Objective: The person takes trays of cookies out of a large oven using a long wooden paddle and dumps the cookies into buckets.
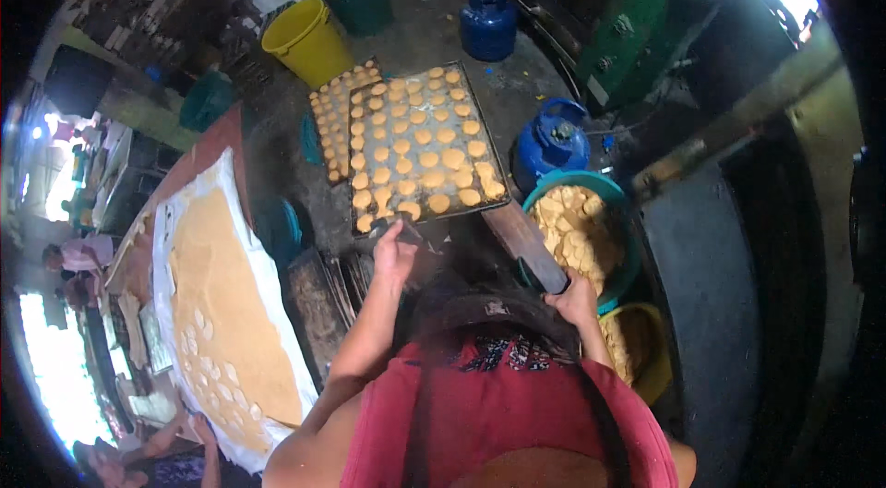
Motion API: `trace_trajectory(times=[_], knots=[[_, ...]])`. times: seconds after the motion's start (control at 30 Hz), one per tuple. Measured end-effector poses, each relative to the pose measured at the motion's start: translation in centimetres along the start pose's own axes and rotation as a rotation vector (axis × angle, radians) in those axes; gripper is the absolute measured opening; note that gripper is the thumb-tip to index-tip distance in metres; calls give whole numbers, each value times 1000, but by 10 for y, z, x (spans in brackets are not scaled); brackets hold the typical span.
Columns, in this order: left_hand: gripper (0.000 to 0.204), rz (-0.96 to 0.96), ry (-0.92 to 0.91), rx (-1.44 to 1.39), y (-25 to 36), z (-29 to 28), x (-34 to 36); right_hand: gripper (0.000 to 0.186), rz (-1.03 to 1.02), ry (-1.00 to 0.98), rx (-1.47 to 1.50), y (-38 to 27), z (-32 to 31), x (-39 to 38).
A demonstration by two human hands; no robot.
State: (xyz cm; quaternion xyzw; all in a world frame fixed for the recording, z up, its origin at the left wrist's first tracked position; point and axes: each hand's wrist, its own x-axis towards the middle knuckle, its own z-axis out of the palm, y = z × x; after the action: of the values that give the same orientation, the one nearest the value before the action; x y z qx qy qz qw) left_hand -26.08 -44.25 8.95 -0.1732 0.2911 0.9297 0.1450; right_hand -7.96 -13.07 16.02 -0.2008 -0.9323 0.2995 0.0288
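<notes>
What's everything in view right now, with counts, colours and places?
front tray: one, dark-rimmed, centre
rear tray: one, dark, partly behind front tray
round pieces: many, orange, on the trays
flat bar: one, grey-brown, at front tray's near right corner
gas cylinders: two, blue, right of front tray
yellow bucket: one, yellow, beyond rear tray
green bucket: one, dark green, beside yellow bucket
teal tub: one, teal, lower right, holding orange pieces
yellow tub: one, yellow, below teal tub
dough sheet: one, tan, left, on white cloth
other people: at least two, left edge
left hand: one, bare, at front tray's near edge
right hand: one, bare, gripping flat bar
</notes>
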Motion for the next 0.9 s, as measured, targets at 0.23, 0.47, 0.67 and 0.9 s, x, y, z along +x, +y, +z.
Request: trace_trajectory(times=[0.23, 0.47, 0.67, 0.9], knots=[[19, -69, 68, 179, 25, 49, 32, 56, 80, 43, 46, -26, 11, 37], [20, 441, -346, 665, -32, 63, 207, 54, 103, 139, -24, -23, -8, 158], [20, 303, -80, 479, -48, 115, 304, 53, 47, 63, -92, 7, -11, 312], [22, 269, 135, 566, -10, 156, 376, 64, -18, -112, -292, -26, -50, 461]])
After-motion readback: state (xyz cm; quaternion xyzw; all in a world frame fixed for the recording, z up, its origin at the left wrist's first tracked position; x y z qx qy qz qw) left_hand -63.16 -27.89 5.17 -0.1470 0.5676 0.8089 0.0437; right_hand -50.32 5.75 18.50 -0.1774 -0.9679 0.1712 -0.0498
